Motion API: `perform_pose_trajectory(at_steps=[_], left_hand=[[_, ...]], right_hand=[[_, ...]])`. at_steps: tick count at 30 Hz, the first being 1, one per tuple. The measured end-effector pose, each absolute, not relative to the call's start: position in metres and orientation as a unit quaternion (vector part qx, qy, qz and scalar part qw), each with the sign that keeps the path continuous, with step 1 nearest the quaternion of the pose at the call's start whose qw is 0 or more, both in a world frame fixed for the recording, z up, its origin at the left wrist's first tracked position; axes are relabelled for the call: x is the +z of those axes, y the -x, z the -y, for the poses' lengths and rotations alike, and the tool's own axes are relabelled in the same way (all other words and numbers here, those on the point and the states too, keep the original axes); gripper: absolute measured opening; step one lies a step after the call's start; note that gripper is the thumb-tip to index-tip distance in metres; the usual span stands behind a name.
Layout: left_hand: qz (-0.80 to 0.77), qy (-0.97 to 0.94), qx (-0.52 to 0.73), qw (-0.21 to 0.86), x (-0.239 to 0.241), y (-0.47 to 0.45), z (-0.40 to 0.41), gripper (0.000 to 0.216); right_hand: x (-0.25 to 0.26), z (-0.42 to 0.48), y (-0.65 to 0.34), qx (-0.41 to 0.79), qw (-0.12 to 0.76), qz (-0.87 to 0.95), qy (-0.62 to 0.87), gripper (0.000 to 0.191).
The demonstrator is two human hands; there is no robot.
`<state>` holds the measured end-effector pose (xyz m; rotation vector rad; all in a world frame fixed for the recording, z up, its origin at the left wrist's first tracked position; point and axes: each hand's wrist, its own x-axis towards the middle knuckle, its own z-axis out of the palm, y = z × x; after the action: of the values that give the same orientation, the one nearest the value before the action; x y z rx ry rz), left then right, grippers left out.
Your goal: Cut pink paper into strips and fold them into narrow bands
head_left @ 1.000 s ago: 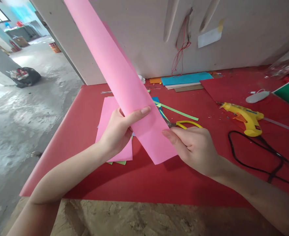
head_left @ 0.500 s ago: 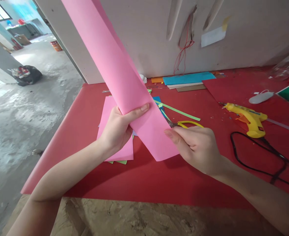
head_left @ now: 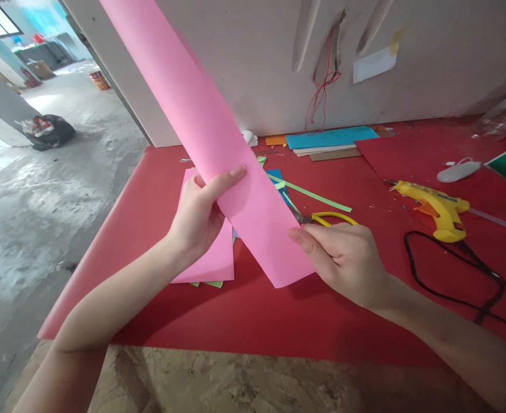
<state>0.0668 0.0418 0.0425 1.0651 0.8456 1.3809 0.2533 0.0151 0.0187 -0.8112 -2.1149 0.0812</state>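
A long folded pink paper sheet (head_left: 201, 126) slants up from the table toward the upper left. My left hand (head_left: 199, 215) grips its left folded edge, thumb laid across the front. My right hand (head_left: 342, 258) pinches the sheet's lower right edge near the bottom corner. Just behind my right hand lie yellow-handled scissors (head_left: 328, 218) on the red table cover (head_left: 244, 315). A smaller pink sheet (head_left: 212, 258) lies flat under my left hand, on top of green and blue scraps.
A yellow glue gun (head_left: 435, 209) with a black cable (head_left: 450, 275) lies at the right. Green paper strips (head_left: 317, 197), a stack of blue and brown sheets (head_left: 328, 140) and a white wall stand behind. The bare wooden table edge (head_left: 235, 384) is nearest me; concrete floor at the left.
My left hand has slid a little up along the pink sheet's folded edge. The sheet has flattened, its back layer no longer showing. My right hand has stayed in place.
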Motion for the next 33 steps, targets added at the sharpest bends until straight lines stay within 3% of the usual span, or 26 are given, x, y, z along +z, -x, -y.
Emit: perform_pose_trajectory(at_steps=[25, 33], left_hand=[[-0.375, -0.453, 0.603, 0.540, 0.0466, -0.0626, -0.0463, 0.015], [-0.366, -0.447, 0.561, 0.593, 0.0416, -0.0650, -0.0412, 0.008]], right_hand=[[0.0194, -0.0174, -0.2531, 0.066, 0.410, 0.851, 0.321, 0.041], [0.0243, -0.0160, -0.2560, 0.241, 0.358, 0.853, 0.294, 0.039]])
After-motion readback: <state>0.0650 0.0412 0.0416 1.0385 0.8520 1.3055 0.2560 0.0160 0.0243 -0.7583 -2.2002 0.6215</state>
